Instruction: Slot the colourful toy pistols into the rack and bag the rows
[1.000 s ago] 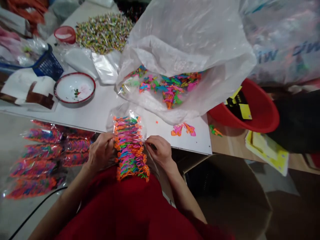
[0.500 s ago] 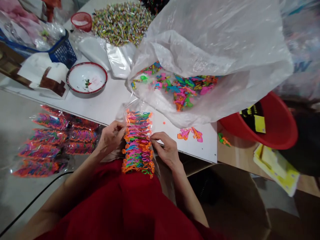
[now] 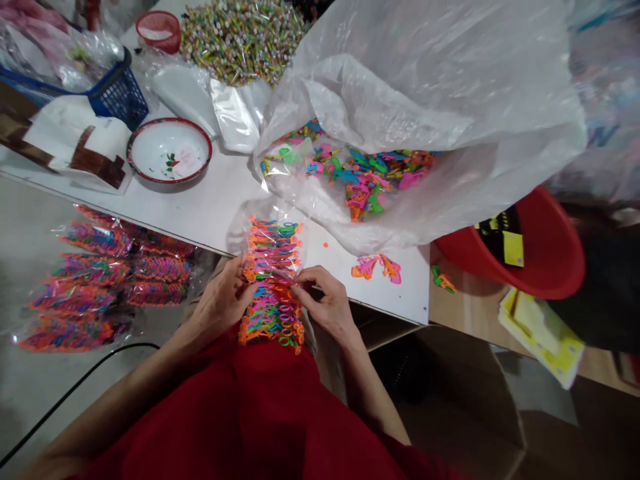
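Observation:
A long stack of small colourful plastic pieces with orange ends (image 3: 273, 313) lies in front of me, its near end against my red clothing. A clear plastic bag (image 3: 274, 241) covers the stack's far part, and its mouth lies across the stack between my hands. On the left side, my left hand (image 3: 224, 293) is closed at the bag's edge, thumb against the stack. My right hand (image 3: 326, 301) pinches the opposite edge between thumb and fingers. The exact grip of the left fingertips is partly hidden.
Filled clear packs (image 3: 90, 270) lie at the left. A large translucent sack (image 3: 425, 87) holds loose plastic pieces (image 3: 373, 180). Around stand a white enamel bowl (image 3: 165, 175), flat clear bags (image 3: 235, 117), a blue basket (image 3: 120, 93) and a red tub (image 3: 555, 247). Two pink-orange pieces (image 3: 390, 268) lie on the table.
Both hands have moved nearer me along the stack, the left more clearly. The bag's mouth has come down over more of the pieces. The view has shifted slightly.

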{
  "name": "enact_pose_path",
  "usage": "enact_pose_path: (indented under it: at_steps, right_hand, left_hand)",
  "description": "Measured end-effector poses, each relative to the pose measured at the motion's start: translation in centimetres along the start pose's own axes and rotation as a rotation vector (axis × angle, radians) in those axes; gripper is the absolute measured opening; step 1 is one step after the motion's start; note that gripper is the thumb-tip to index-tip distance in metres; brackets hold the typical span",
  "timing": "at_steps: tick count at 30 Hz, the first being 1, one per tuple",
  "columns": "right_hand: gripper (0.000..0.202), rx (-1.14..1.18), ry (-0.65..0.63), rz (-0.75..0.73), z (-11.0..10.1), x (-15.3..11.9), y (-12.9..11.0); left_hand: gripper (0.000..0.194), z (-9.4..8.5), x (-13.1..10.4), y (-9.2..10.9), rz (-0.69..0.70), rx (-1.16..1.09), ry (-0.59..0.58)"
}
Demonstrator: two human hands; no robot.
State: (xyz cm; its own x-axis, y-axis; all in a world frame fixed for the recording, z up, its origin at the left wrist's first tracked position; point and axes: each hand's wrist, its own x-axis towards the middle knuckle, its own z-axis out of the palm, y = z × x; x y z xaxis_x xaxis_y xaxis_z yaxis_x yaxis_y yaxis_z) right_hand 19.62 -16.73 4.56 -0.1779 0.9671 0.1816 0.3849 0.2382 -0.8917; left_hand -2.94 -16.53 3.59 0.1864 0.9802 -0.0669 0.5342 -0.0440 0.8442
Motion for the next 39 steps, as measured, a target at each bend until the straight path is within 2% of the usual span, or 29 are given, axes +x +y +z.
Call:
enact_pose_path:
  at_steps: [4,9,15,18,21,24,27,33,39]
  right_hand:
    - [0.010,-0.046,0.020,0.022,0.3,-0.3,0.0]
    - [0.006,-0.049,0.014,0.080,0.3,-0.4,-0.1]
    - [0.005,-0.027,0.035,0.080,0.5,-0.4,0.0]
    - [0.004,-0.033,0.042,0.057,0.6,-0.4,-0.1]
    - [0.004,-0.045,0.046,0.038,0.6,-0.5,-0.1]
    - [0.005,-0.061,0.050,0.034,0.6,-0.6,-0.1]
    - [0.005,-0.041,0.044,0.032,0.7,-0.8,-0.1]
    - [0.008,-0.040,0.077,-0.010,1.0,-0.7,-0.2]
    - [0.009,-0.086,0.091,-0.123,0.7,-1.2,-0.1]
  left_hand:
    - [0.040,-0.7,0.4,0.4,-0.006,-0.079,-0.108]
    - [0.032,-1.1,0.4,0.6,-0.052,-0.054,-0.103]
    - [0.031,-0.9,0.0,-0.7,-0.083,-0.260,-0.144]
    - [0.038,-0.6,0.1,-0.9,-0.094,-0.273,-0.095]
    - [0.043,-0.2,0.5,-0.3,-0.111,-0.143,-0.004]
    - [0.028,0.2,0.9,0.5,-0.124,0.099,0.060]
    - [0.020,0.0,0.8,0.7,-0.084,0.206,0.042]
    - [0.021,-0.5,0.2,-0.3,-0.011,0.184,0.001]
    - [0.021,-0.3,0.2,-0.1,-0.011,0.106,0.077]
